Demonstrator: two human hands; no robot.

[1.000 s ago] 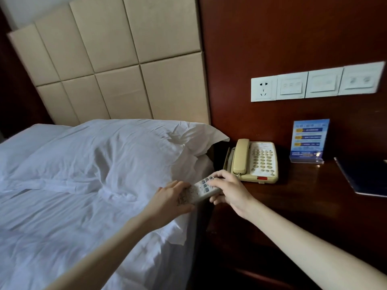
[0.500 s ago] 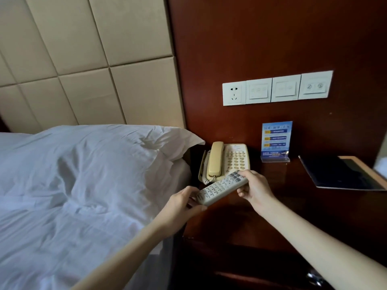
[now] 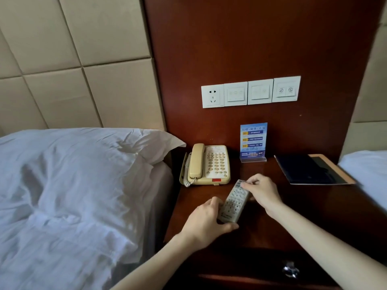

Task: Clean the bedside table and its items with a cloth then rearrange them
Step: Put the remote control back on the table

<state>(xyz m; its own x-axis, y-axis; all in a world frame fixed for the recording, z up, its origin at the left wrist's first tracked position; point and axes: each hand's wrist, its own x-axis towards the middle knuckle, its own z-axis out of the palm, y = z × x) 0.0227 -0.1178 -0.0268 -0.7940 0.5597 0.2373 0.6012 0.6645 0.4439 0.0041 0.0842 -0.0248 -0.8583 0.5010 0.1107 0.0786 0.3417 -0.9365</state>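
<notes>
A grey remote control (image 3: 234,201) lies lengthwise over the dark wooden bedside table (image 3: 314,210), in front of the cream telephone (image 3: 207,164). My left hand (image 3: 206,222) grips its near end. My right hand (image 3: 261,191) pinches its far end with the fingertips. A blue sign in a clear stand (image 3: 253,142) stands against the back panel. At the right of the tabletop rests a dark folder (image 3: 307,169). No cloth is visible.
A bed with a white pillow (image 3: 83,168) adjoins the table on the left; a second white bed (image 3: 368,172) shows at the right edge. Socket and switches (image 3: 250,92) are on the wood panel. A metal drawer knob (image 3: 290,270) sits below the tabletop.
Both hands carried the remote from over the bed's edge rightward to the tabletop in front of the telephone and turned it lengthwise. The view has shifted right.
</notes>
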